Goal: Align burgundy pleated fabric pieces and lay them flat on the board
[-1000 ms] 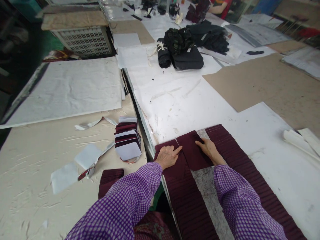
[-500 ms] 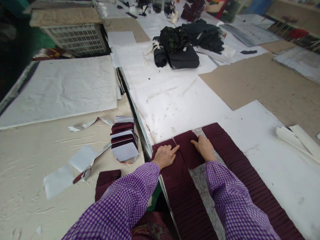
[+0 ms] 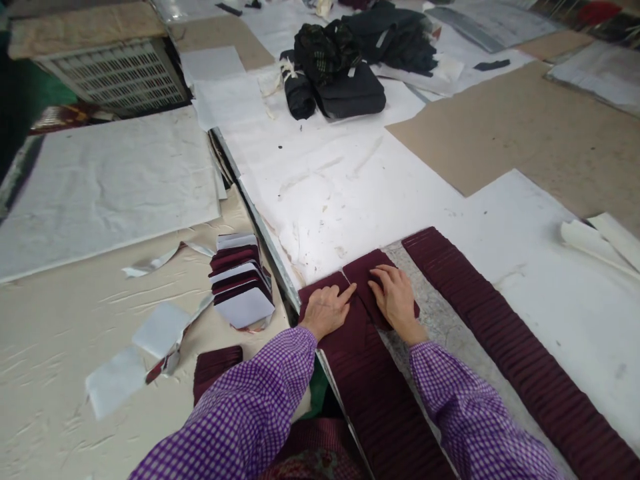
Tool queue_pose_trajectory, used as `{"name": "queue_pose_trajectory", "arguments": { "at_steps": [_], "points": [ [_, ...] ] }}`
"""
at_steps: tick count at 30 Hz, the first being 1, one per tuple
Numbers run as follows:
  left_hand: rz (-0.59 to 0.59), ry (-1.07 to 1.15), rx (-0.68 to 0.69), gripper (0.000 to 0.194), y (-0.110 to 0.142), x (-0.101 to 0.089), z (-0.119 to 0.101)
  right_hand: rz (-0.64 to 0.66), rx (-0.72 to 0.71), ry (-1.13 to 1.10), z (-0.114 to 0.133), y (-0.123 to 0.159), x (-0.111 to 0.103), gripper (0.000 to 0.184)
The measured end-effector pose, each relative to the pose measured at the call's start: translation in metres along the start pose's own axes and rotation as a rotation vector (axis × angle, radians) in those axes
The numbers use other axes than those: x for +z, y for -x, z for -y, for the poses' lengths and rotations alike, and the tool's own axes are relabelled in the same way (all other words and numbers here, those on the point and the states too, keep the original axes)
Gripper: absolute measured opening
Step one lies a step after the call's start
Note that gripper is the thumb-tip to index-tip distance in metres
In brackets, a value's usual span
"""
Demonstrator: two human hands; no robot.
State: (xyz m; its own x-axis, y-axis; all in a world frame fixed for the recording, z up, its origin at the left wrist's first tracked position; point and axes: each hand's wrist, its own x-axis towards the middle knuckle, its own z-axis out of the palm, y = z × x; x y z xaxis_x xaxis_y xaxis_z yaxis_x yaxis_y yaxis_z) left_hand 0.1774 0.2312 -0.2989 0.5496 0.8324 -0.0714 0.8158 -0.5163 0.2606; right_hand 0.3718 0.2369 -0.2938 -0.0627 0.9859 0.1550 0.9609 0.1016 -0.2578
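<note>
- Well, closest to me on the feed are two checked sleeves, the left one [image 3: 235,407] and the right one [image 3: 475,407].
- Between and beyond them, I see two long rows of overlapping maroon cloth, the left row [image 3: 387,407] and the right row [image 3: 510,340], with grey paper [image 3: 445,307] between.
- At the far end of the left row, my view has the left hand [image 3: 327,312] resting on the cloth, index finger straight, the others curled; I can't tell whether they pinch anything.
- Just beside it, the right hand [image 3: 397,303] lies over a maroon patch [image 3: 363,263], fingers bent and close together; I can't tell whether they grip its edge. This patch adjoins the cloth under the left hand.
- On the cream table [image 3: 45,333] to the left, I have a small maroon stack [image 3: 213,370], two pale patches [image 3: 163,328] and a fanned white-and-maroon stack [image 3: 243,287].
- Farther off, I make out a brown board [image 3: 505,127], dark bundles [image 3: 350,93] and a slatted crate [image 3: 120,80].
</note>
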Motion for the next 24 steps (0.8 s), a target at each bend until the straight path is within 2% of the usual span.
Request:
{"name": "queue_pose_trajectory", "arguments": {
  "at_steps": [6,11,19,24],
  "points": [
    [-0.003,-0.035,0.003,0.051,-0.003,0.001,-0.002,0.029,-0.059,-0.026,0.004,0.005,0.012,0.026],
    [-0.014,-0.043,-0.01,0.055,-0.003,0.004,-0.002,0.045,-0.087,-0.018,0.001,0.003,0.008,0.025],
    [-0.017,-0.052,-0.015,0.053,-0.004,0.008,-0.003,0.074,-0.146,-0.041,0.012,-0.013,0.006,0.028],
    [-0.016,-0.045,-0.021,0.052,-0.004,0.007,-0.003,0.094,-0.145,-0.058,0.012,-0.008,0.003,0.031]
  ]
}}
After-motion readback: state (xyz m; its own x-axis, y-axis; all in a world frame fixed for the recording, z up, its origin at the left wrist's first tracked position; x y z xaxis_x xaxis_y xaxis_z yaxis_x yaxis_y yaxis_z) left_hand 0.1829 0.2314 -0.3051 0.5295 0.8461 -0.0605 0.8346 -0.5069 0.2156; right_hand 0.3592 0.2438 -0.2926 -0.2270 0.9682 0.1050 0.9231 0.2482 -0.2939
